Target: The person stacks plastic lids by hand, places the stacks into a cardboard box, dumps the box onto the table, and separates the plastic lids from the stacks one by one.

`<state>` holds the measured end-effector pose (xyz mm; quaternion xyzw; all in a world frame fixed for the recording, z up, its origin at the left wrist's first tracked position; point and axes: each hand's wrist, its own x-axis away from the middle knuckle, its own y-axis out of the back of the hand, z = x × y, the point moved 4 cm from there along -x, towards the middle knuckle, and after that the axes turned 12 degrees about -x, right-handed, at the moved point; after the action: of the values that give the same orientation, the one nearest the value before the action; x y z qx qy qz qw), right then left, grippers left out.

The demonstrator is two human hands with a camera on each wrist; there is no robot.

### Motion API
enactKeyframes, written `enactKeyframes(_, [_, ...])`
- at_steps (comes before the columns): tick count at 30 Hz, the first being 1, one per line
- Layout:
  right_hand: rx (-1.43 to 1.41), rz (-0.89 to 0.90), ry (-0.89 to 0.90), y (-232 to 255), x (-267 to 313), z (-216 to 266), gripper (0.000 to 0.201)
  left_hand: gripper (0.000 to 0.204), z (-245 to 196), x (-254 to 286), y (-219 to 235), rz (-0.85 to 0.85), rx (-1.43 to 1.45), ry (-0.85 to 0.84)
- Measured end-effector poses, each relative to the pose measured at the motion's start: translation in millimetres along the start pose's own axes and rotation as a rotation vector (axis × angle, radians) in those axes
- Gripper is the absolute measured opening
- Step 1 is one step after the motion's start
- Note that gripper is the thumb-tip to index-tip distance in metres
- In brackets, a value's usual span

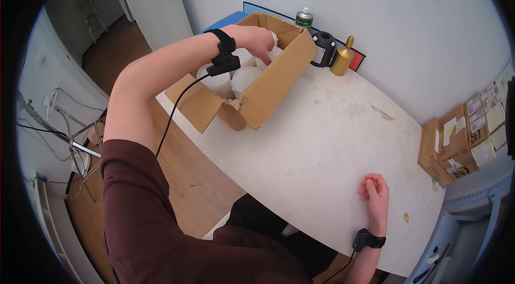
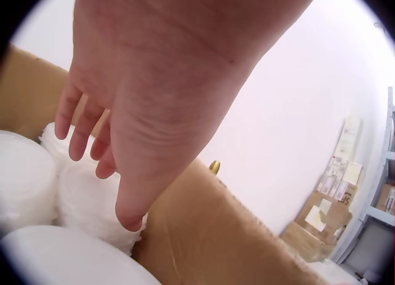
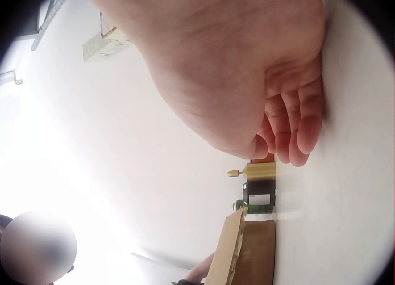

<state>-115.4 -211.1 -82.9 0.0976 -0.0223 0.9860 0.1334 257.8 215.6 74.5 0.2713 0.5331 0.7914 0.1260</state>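
A cardboard box (image 1: 281, 82) with flaps spread stands on the table, holding several round white plastic containers (image 1: 247, 79). My left hand (image 1: 256, 41) reaches down inside it from above. In the left wrist view, the fingers of that hand (image 2: 154, 100) hang slightly bent over one white container (image 2: 89, 195), with the thumb apart from them at its near side. Nothing shows gripped there. My right hand (image 1: 377, 193) rests on its side on the white table (image 1: 322, 123), its fingers loosely curled around nothing, as the right wrist view also shows.
Behind the box stand a spray can (image 1: 304, 17), a black round item (image 1: 323, 50) and a gold canister (image 1: 341, 60) with a tapered top. More cardboard boxes (image 1: 450, 144) are stacked at the table's right edge. A wall runs along the back.
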Motion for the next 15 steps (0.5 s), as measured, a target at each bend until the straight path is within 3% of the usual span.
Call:
enactKeyframes(2, [0.014, -0.011, -0.004, 1.4, 0.8, -0.7, 0.012, 0.056, 19.8, 5.2, 10.7, -0.029, 0.07, -0.03])
enactKeyframes(4, [0.004, -0.001, 0.003, 1.0, 1.1, 1.0, 0.012, 0.055, 36.1, 23.0, 17.2, 0.097, -0.066, -0.049])
enactKeyframes(6, [-0.005, -0.002, 0.004, 0.4, 2.1, 2.6, 0.013, 0.053, 35.9, 54.3, 15.0, 0.511, -0.11, 0.14])
enactKeyframes(7, [-0.013, 0.006, 0.004, -1.2, 2.8, 2.8, 0.013, 0.053, 27.5, 63.4, 10.5, 0.513, -0.111, 0.14])
enactKeyframes(9, [-0.01, -0.006, 0.005, -0.9, 2.6, 3.2, 0.014, 0.052, 21.5, 86.7, -3.8, 0.72, -0.128, 0.176])
enactKeyframes(12, [-0.003, -0.018, 0.008, 1.9, -0.5, -1.6, 0.015, 0.053, 30.2, 86.4, -34.8, 0.754, -0.088, 0.165])
enactKeyframes(15, [0.003, -0.025, 0.013, -0.9, 1.1, 0.4, 0.015, 0.048, 26.7, 91.7, -35.5, 0.707, -0.07, 0.158])
